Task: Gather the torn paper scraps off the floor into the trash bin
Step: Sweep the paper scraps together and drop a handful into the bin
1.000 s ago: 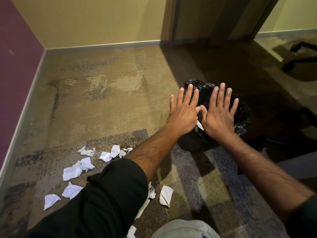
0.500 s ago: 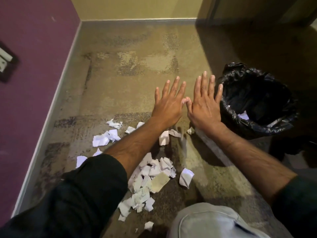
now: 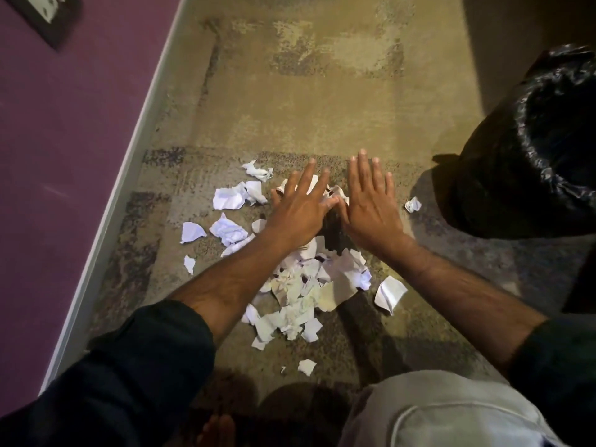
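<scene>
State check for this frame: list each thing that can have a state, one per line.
left hand: open, fingers straight, over the scraps.
right hand: open, fingers straight, beside the left hand.
paper scraps: torn and crumpled, scattered on the carpet.
trash bin: lined with a black bag, mouth open; contents not visible.

Trash bin (image 3: 529, 150) cropped; contents perhaps unseen

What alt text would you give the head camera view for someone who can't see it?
Two open hands, left hand and right hand, reach flat over a pile of torn paper scraps on a patterned carpet. A bin lined with a black bag stands to the right, and a purple wall runs along the left.
</scene>
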Available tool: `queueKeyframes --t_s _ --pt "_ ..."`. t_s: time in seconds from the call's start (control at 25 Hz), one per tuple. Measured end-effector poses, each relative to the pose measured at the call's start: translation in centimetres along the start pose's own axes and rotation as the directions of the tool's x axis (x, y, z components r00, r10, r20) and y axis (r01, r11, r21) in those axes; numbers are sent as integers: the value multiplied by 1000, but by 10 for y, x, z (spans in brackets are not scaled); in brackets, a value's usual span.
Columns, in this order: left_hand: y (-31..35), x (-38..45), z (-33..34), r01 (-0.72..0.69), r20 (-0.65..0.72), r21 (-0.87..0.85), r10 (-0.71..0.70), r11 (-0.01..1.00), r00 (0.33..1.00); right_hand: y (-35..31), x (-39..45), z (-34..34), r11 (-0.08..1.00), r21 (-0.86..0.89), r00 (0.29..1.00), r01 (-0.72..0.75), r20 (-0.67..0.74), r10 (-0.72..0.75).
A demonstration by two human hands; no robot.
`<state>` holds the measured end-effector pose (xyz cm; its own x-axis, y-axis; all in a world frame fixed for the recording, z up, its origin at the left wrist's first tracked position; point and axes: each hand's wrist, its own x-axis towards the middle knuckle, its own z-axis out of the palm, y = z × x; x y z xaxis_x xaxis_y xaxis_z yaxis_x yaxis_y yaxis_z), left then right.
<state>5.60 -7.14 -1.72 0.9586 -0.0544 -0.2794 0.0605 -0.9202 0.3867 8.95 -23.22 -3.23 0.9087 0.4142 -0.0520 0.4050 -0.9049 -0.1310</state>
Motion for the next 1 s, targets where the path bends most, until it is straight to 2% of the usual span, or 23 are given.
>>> queueKeyframes --t_s 0.12,0.24,0.32,0.4,0.48,0.6,0.68,0.8,0.92,1.0 --pt "-20 -12 11 7 95 23 -10 1000 995 -2 -7 10 989 -64 984 132 127 -123" --pt "-38 -22 19 -49 212 93 28 995 977 5 -12 1 939 -161 926 303 282 -250" --pt "-46 -28 21 -89 287 151 43 985 957 9 -17 -4 890 -229 879 394 376 -293" --pt "-51 -33 23 -111 349 232 23 966 937 8 -25 -1 879 -209 831 428 472 -293" --pt "-53 -38 27 -128 410 303 -8 944 912 1 -36 8 917 -110 784 382 565 -259" --pt "-53 -41 40 -119 443 285 -21 951 897 -14 -52 31 962 -29 752 270 631 -192" --pt "-52 -39 48 -115 389 241 12 964 921 -25 -59 46 983 4 792 182 592 -149" --pt "-54 -37 58 -113 297 131 70 985 952 -34 -56 59 987 153 863 44 492 -115" --pt "-56 -39 64 -102 230 -5 100 995 968 -36 -50 60 946 316 880 -76 467 -86" --pt "-57 -41 66 -97 193 -40 103 995 976 -35 -47 60 922 377 902 -87 423 -87"
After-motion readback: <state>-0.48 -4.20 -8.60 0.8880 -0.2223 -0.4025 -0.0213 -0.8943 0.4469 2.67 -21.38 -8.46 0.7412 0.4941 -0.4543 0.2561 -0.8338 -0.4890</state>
